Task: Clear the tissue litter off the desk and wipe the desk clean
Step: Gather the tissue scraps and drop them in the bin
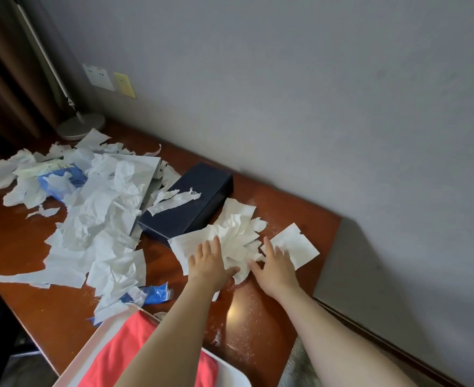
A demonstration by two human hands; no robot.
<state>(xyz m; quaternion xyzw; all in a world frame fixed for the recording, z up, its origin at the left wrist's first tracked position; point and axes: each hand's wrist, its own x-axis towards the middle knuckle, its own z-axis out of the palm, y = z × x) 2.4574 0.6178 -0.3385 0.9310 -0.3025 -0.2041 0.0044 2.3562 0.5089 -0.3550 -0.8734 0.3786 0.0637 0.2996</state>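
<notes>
Both hands flat on the small tissue pile (237, 241) at the right end of the wooden desk (300, 219). Left hand (209, 265) spread, fingers straight, pressing the pile's near-left flap; right hand (276, 265) likewise spread, fingertips on the flat square sheet (295, 245). No pinch, nothing lifted. Pile between the two hands, toward 12 o'clock from both palms, roughly equally near to each. Long axis of pile from 7 to 1 o'clock, far end touching the dark blue tissue box (188, 202). Judged next: drawing both palms inward to bunch the pile. Larger litter heap (96, 219) at 9 o'clock, well apart, nearer the left hand. White tray with red cloth (135, 356) at 6 o'clock. Fine paper dust on the desk near the wrists.
</notes>
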